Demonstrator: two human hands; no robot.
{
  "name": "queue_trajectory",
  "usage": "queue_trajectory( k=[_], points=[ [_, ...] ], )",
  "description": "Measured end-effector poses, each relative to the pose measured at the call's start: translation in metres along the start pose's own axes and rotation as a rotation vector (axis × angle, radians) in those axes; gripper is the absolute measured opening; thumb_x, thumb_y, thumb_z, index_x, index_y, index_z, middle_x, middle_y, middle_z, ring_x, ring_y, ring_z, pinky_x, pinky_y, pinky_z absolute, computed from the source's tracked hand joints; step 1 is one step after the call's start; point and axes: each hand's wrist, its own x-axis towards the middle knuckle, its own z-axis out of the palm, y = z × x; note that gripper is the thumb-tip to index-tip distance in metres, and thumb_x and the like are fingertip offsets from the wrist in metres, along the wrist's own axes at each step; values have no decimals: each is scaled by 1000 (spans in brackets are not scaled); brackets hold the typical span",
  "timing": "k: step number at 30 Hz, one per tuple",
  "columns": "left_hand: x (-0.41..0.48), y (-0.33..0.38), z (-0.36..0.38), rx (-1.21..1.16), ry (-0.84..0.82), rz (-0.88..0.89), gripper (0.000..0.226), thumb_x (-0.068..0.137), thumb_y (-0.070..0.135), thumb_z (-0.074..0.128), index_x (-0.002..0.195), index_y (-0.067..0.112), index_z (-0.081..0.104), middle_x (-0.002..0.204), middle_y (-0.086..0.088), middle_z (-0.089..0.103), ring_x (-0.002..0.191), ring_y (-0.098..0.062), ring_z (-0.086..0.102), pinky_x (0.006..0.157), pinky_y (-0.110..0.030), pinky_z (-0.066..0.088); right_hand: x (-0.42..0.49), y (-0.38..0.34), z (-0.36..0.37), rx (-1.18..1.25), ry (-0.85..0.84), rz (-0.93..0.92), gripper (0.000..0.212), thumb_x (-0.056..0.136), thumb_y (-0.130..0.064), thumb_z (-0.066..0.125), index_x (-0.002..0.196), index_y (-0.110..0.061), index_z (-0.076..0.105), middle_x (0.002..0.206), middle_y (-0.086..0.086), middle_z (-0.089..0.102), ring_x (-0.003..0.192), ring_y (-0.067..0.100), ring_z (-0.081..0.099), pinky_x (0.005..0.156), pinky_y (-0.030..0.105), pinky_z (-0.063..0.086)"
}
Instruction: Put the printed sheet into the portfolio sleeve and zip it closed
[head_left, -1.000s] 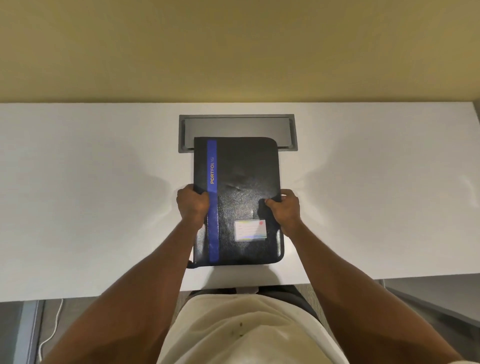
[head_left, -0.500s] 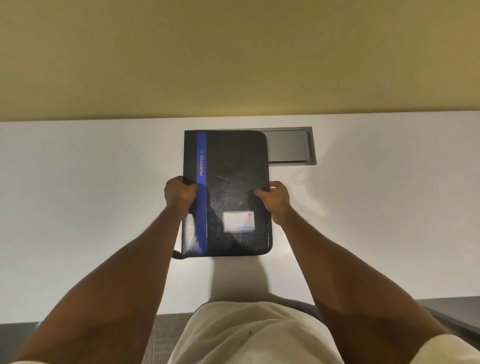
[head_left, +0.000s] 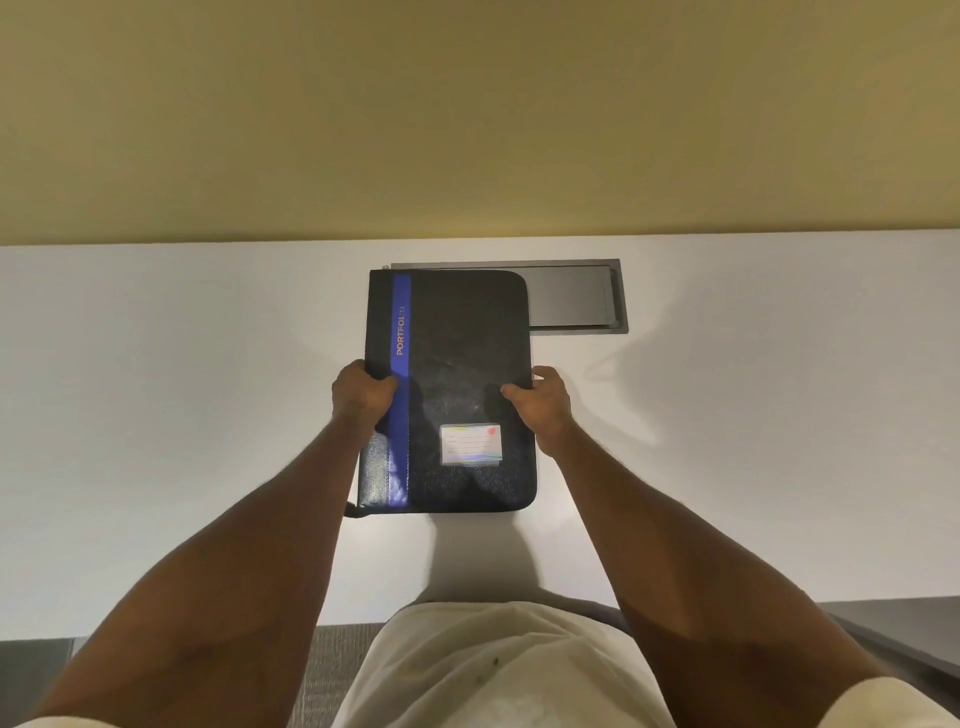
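Note:
A black portfolio (head_left: 467, 364) with a blue stripe, gold lettering and a small label card lies closed, front cover up, over the middle of the white desk (head_left: 156, 415). My left hand (head_left: 361, 392) grips its left edge at the stripe. My right hand (head_left: 543, 402) grips its right edge, thumb on the cover. A short strap or zip pull pokes out at the lower left corner. No printed sheet shows.
A grey cable hatch (head_left: 576, 299) is set into the desk behind the portfolio, partly covered by its top right corner. A yellow-tan wall rises behind the desk. The desk's near edge runs just in front of my body.
The view has tilted up and the portfolio now sits left of the hatch rather than centred on it. Both hands keep the same grip on its sides.

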Motion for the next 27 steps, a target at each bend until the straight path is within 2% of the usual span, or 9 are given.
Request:
queue_trajectory(
  k=[4,9,12,16,21,24,27],
  points=[
    [-12,-4,0,24,-30,31,41,96,21,70,132,6,60,130,-18,67,119,-41,63,103,-53,55,-13,1,-2,-36,-11,-50,56,91,-27,74,140,-15,50,136,7,64,118,31,66,103,44,56],
    [-30,-12,-1,64,-46,14,43,95,25,70,131,6,59,129,-18,66,117,-40,64,102,-51,56,-32,6,-3,-95,-30,-111,59,92,-28,72,144,-16,49,140,4,62,123,29,63,105,44,55],
    [-42,-22,4,119,-75,-16,46,95,27,71,133,5,58,128,-18,66,116,-40,64,101,-51,56,-38,14,-6,-137,-63,-91,58,91,-29,71,143,-15,49,138,5,62,124,31,62,105,44,55],
    [-54,-30,12,71,-100,8,49,96,26,73,136,6,55,130,-17,65,117,-39,64,101,-52,56,-46,29,-8,-194,-102,-76,58,88,-28,73,140,-13,51,136,8,62,120,30,62,100,39,56],
    [-62,-35,12,79,-67,-4,47,95,26,71,134,5,55,130,-17,65,118,-39,63,102,-51,55,-54,37,-12,-242,-101,-120,58,88,-26,74,140,-13,51,138,8,61,123,31,61,105,45,54],
    [-67,-33,9,192,-3,88,47,95,26,69,132,1,52,132,-20,61,122,-41,60,103,-54,53,-62,36,-11,-402,-66,-188,64,89,-30,73,145,-11,46,146,9,54,132,31,55,111,45,49],
    [-70,-33,6,377,43,258,51,97,29,66,137,3,48,137,-17,56,129,-41,54,107,-57,49,-72,36,-6,-531,-25,-265,72,93,-33,68,152,-10,36,157,9,41,143,31,42,119,44,39]
  ],
)
